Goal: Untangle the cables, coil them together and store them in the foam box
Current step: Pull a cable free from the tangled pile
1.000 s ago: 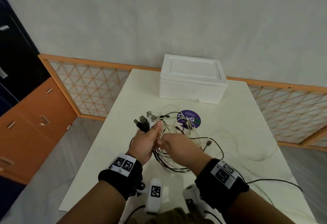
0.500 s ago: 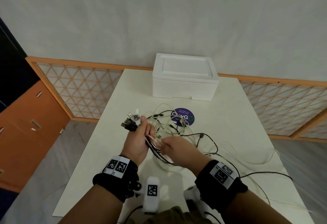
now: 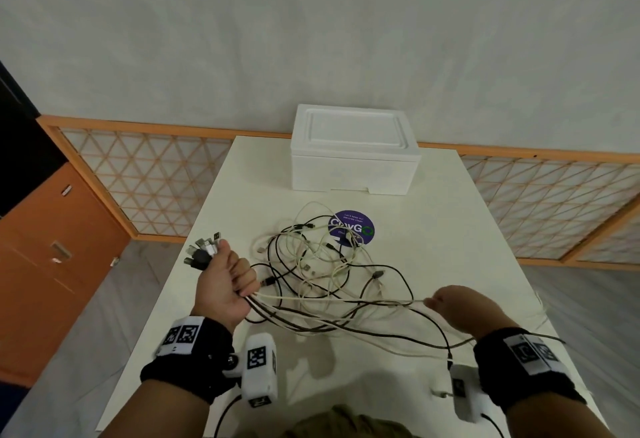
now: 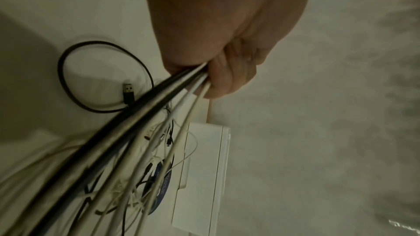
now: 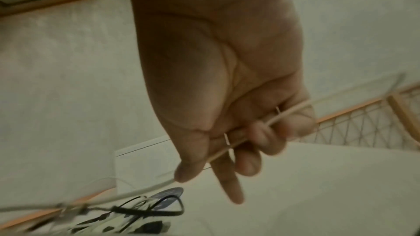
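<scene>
My left hand (image 3: 225, 278) grips a bundle of black and white cables (image 4: 159, 100) in a fist above the table's left side. Their USB plugs (image 3: 204, 250) stick out above the thumb. From the fist the cables run right and down into a loose tangle (image 3: 322, 257) on the white table (image 3: 467, 237). My right hand (image 3: 457, 309) is out to the right and holds one white cable (image 5: 254, 132) between thumb and curled fingers; that cable stretches taut back to the left fist. The white foam box (image 3: 353, 150), lid on, stands at the table's far edge.
A round purple sticker (image 3: 351, 228) lies under the tangle's far part. Wooden lattice panels (image 3: 149, 181) line the wall behind the table. An orange cabinet (image 3: 52, 257) stands at the left. More cable trails off the table's right front edge (image 3: 540, 337).
My hands were close together over the tangle; the right hand has drawn away to the right, pulling one white cable out straight. The left fist has kept its hold on the plug ends.
</scene>
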The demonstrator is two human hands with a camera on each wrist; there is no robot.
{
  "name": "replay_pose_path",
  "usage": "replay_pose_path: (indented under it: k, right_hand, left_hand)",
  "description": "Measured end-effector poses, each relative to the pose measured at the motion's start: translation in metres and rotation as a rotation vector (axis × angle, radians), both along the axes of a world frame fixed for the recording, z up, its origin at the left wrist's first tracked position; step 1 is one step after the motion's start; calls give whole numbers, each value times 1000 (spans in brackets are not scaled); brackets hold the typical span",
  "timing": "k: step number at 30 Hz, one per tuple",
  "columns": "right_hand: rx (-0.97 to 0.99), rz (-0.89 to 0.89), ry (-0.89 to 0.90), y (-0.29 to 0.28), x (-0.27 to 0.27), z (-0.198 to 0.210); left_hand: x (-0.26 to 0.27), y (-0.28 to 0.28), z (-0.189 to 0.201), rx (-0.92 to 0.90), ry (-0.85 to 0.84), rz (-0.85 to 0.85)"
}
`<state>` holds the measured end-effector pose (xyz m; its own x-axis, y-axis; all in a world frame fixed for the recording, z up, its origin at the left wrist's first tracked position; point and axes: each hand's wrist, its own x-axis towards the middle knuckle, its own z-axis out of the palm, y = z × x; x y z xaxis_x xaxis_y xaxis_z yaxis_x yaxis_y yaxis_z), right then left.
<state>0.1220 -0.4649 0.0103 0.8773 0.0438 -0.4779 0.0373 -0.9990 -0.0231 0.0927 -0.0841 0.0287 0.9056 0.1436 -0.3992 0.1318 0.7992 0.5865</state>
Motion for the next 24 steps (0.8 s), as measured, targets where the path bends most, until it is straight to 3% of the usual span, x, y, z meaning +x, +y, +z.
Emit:
replay_pose_path:
  k: [4, 7, 8, 10, 12, 15, 19, 24]
  right_hand:
    - [-118, -26, -136, 9, -3, 15]
    - [305, 159, -241, 61, -10, 43]
    - [498, 211, -189, 84, -17, 53]
    - [679, 292, 13, 127, -31, 64]
    - [609, 387, 87, 155, -41, 53]
    - [429, 449, 2, 156, -47, 29]
    - [320, 385, -52, 103, -44, 9]
    - [168, 293, -23, 37, -35, -8]
  left_hand:
    - [-2, -3, 11, 12, 21, -21]
    - [-3, -19, 20, 20, 8, -91]
    - [-2, -27, 23, 29, -5, -118]
    - [-1, -41, 31, 49, -38, -156]
    - [1, -47, 39, 60, -73, -168]
    - [0, -32, 49, 83, -103, -136]
    - [-9, 20, 39, 18, -68, -27]
    - [-24, 63, 6, -61, 112, 56]
